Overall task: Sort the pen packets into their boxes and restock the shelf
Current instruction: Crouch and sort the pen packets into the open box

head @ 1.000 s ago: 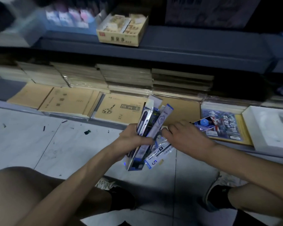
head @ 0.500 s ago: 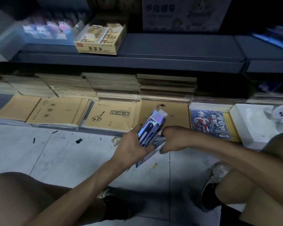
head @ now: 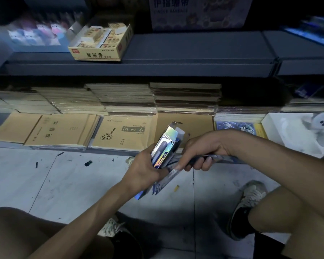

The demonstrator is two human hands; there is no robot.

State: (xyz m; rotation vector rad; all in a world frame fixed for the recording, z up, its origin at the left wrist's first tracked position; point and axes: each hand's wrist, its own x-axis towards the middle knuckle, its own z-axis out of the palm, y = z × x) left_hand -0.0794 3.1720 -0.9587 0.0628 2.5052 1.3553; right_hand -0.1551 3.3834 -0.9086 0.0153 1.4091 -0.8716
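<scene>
The fanned pen packets (head: 164, 181) have closed up under the open box (head: 166, 144) that the left hand (head: 148, 165) grips above the floor (head: 73, 184), the right hand (head: 200, 152) clasps one at its right, and the loosely pinched lower ones may slip.

Holographic pen box (head: 166, 144), top flaps open, tilted against flat blue-white pen packets (head: 162, 184).

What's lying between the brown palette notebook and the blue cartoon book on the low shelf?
In the head view, a plain brown paper cover, partly hidden behind the shiny open cardboard pen box that the left hand grips.
</scene>
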